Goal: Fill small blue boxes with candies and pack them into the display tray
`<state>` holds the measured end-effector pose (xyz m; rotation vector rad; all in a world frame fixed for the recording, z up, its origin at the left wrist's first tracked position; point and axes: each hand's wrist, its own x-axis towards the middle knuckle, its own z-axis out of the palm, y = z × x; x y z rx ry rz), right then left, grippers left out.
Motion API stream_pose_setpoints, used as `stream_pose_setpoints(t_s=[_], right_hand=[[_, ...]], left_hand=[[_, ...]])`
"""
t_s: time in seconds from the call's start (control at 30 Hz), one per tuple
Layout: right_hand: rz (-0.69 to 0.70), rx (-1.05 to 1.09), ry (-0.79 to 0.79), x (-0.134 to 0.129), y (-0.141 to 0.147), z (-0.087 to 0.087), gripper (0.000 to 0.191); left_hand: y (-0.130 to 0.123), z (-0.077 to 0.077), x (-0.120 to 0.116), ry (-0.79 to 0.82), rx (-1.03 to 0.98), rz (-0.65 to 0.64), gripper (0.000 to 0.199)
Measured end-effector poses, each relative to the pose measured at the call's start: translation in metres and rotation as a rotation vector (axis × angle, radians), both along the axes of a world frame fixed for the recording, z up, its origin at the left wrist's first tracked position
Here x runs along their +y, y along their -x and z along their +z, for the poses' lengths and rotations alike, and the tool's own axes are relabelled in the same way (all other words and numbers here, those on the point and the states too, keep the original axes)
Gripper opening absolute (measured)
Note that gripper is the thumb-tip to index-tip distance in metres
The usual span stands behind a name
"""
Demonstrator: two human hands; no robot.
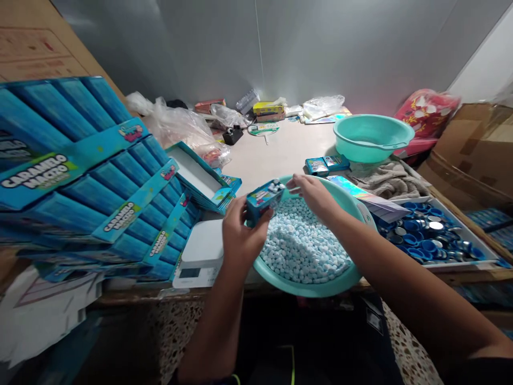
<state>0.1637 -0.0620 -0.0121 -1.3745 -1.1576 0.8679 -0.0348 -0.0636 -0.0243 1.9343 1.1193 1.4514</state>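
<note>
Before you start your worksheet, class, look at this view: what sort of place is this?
Probably a small candy-packing workroom: a teal basin heaped with blue-and-white candies, a small blue candy pack in hand, stacked Caramelo display boxes, and a digital scale.

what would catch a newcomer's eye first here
The teal basin heaped with pale blue-and-white candies sits front and centre, with the left hand holding a small blue box over it. On the left, a big stack of bright blue display cartons printed "Caramelo" stands out. On the right, a tray of shiny blue-and-silver lids also draws the eye.
</note>
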Motion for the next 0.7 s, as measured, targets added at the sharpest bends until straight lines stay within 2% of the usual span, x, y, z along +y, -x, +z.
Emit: stream_pose_setpoints(t_s=[0.07, 0.17, 0.23, 0.3, 0.47, 0.57, 0.63, 0.7], right_hand=[[0.07, -0.313, 0.013, -0.004, 0.0, -0.002, 0.039], [0.226, -0.665, 0.161, -0.013, 0.003, -0.004, 0.037], [0.359, -0.82, 0.264, -0.018, 0.005, -0.006, 0.037], [0.486, -0.947, 0.319, -0.022, 0.008, -0.009, 0.038], [0.668, -1.05, 0.337, -0.026, 0.014, -0.02, 0.042], [0.721, -1.075, 0.31, -0.027, 0.015, -0.022, 0.045], [0.739, -1.061, 0.322, -0.027, 0.014, -0.022, 0.046], [0.747, -1.05, 0.365, -0.028, 0.013, -0.021, 0.048]], left_hand=[[0.021, 0.005, 0.0, 0.001, -0.066, 0.115, 0.031], [0.059, 0.009, 0.002, 0.011, -0.079, 0.27, 0.033], [0.082, 0.005, 0.005, 0.037, -0.065, 0.325, 0.035], [0.1, -0.006, 0.008, 0.082, -0.055, 0.343, 0.037], [0.123, -0.042, 0.019, 0.212, 0.052, 0.435, 0.04], [0.127, -0.05, 0.017, 0.266, 0.128, 0.472, 0.047], [0.127, -0.047, 0.004, 0.198, 0.166, 0.5, 0.064], [0.121, -0.04, -0.021, -0.029, 0.205, 0.586, 0.074]])
